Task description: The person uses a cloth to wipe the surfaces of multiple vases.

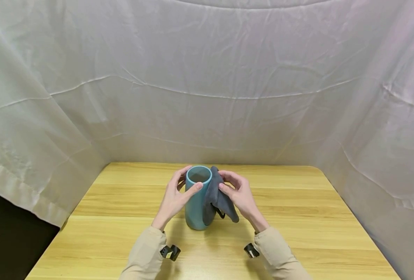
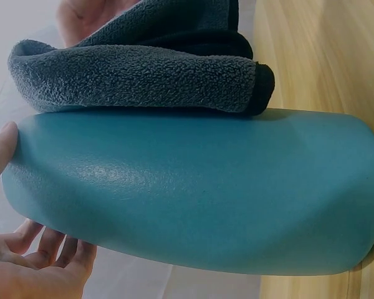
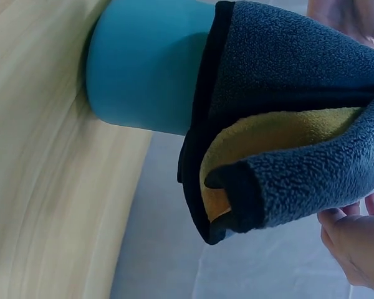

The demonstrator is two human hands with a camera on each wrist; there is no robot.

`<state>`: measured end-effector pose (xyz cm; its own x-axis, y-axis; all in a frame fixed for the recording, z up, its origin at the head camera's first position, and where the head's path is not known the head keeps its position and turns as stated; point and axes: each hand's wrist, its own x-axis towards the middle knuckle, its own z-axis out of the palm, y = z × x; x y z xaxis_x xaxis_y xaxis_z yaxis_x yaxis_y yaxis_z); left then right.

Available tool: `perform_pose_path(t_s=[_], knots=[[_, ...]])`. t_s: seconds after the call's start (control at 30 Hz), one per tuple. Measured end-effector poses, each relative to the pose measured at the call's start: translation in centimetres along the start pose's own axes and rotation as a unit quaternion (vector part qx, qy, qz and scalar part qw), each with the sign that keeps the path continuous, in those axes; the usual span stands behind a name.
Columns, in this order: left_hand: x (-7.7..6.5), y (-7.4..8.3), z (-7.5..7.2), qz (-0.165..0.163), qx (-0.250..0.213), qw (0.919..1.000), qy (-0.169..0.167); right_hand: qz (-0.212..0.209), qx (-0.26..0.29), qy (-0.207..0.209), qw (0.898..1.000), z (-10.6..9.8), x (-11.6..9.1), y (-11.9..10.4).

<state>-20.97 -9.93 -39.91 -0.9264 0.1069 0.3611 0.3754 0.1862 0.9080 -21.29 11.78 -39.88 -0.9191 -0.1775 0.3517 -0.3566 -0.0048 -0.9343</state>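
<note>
A tall teal vase stands upright on the table, its round mouth facing up. My left hand grips it near the top, thumb at the front of the rim and fingers round the far left side. Against the vase's right side lies a folded grey cloth, which my right hand pinches between thumb and fingers. In the right wrist view the cloth has dark edging and a yellow inner face, with its lower corner hanging loose. The left wrist view has the cloth lying along the smooth vase wall.
The wooden table extends to both sides of the vase. Pale fabric curtains rise behind it and at left and right. Small black devices, one by the right sleeve, sit at both wrists.
</note>
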Motion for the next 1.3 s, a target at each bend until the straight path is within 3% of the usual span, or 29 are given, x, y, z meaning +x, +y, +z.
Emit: perform_pose_path(t_s=[0.23, 0.5, 0.73, 1.07, 1.3], knots=[[0.0, 0.0, 0.0, -0.002, 0.001, 1.0000, 0.000, 0.020, -0.021, -0.013, 0.999, -0.4, -0.3, 1.1], [0.0, -0.2, 0.0, -0.001, -0.001, 1.0000, 0.000, 0.078, -0.051, -0.032, 0.995, -0.8, -1.1, 3.3], [0.0, -0.2, 0.0, -0.003, -0.001, 1.0000, -0.001, 0.091, -0.069, -0.040, 0.993, -1.1, -1.4, 4.4], [0.0, -0.1, 0.0, -0.001, 0.000, 1.0000, 0.000, 0.091, -0.063, -0.020, 0.994, -0.8, -1.5, 4.4], [-0.1, -0.2, -0.1, 0.002, 0.001, 1.0000, 0.000, 0.056, -0.030, -0.012, 0.998, -0.3, -1.0, 2.6]])
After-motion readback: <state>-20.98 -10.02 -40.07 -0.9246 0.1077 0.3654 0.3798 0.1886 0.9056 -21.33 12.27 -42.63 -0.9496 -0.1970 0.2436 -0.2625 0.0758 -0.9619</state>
